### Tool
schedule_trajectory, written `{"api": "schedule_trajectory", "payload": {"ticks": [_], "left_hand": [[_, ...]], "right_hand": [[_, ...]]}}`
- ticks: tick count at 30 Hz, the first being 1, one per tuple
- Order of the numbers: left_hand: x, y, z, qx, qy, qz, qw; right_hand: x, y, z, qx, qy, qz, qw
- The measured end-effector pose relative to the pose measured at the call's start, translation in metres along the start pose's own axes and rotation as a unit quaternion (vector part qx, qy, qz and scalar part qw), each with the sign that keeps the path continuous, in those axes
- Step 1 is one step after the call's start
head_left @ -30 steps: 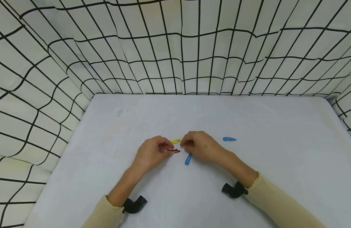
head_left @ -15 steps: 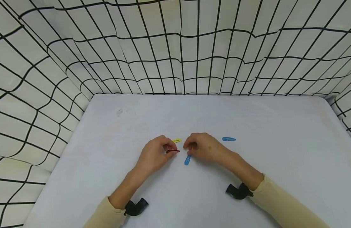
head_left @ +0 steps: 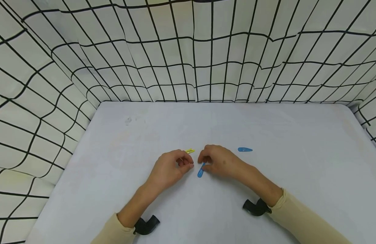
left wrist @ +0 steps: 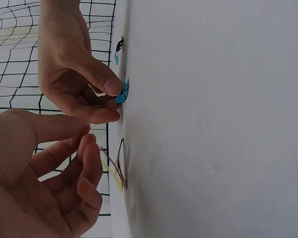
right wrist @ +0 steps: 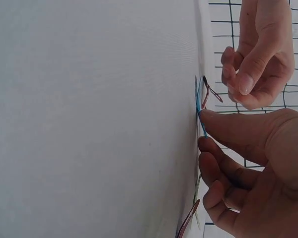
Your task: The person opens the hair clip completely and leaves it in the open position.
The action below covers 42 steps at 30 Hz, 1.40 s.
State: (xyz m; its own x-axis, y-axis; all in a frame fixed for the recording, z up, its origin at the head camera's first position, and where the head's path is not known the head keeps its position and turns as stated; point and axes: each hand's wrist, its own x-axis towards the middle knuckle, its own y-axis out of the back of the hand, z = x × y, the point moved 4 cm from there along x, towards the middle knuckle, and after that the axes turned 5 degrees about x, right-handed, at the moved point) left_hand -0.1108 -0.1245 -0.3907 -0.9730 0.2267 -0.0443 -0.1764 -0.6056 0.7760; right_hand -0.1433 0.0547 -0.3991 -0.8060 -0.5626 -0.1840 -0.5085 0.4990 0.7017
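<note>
My right hand (head_left: 221,162) pinches a blue snap hair clip (head_left: 200,173) between thumb and index finger, with the clip low against the white table. Just across from it, my left hand (head_left: 169,169) hovers with loosely bent fingers and nothing between them. A dark red hair clip (left wrist: 121,171), spread apart, sits on the table beyond the left fingers in the left wrist view; the hand hides it in the head view. Past the left fingertips lies a yellow hair clip (head_left: 190,150).
Another blue hair clip (head_left: 245,149) lies to the right. A second dark red clip (right wrist: 187,218) and a greenish one (right wrist: 197,193) show low in the right wrist view. Black netting (head_left: 203,67) rises along the back and sides of the white table (head_left: 267,128).
The red hair clip has left my left fingers, and that hand has shifted slightly right and nearer. My right hand has moved a little nearer and taken hold of the blue clip.
</note>
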Motion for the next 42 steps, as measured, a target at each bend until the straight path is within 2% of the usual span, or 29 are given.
{"api": "schedule_trajectory", "payload": {"ticks": [6, 22, 30, 42], "left_hand": [[-0.003, -0.004, 0.001, 0.001, 0.010, -0.022, 0.9997], [-0.005, -0.017, 0.002, 0.010, -0.002, -0.063, 0.9979], [-0.004, -0.020, 0.005, 0.004, -0.007, -0.061, 0.9981], [-0.005, -0.022, 0.006, 0.006, -0.008, -0.053, 0.9985]], "right_hand": [[-0.001, 0.000, 0.001, -0.015, 0.008, -0.004, 0.9999], [-0.005, 0.000, 0.003, -0.019, 0.031, -0.015, 0.9992], [-0.005, 0.000, 0.004, 0.001, 0.010, -0.028, 0.9996], [-0.007, 0.002, 0.005, 0.019, 0.021, -0.032, 0.9991]]}}
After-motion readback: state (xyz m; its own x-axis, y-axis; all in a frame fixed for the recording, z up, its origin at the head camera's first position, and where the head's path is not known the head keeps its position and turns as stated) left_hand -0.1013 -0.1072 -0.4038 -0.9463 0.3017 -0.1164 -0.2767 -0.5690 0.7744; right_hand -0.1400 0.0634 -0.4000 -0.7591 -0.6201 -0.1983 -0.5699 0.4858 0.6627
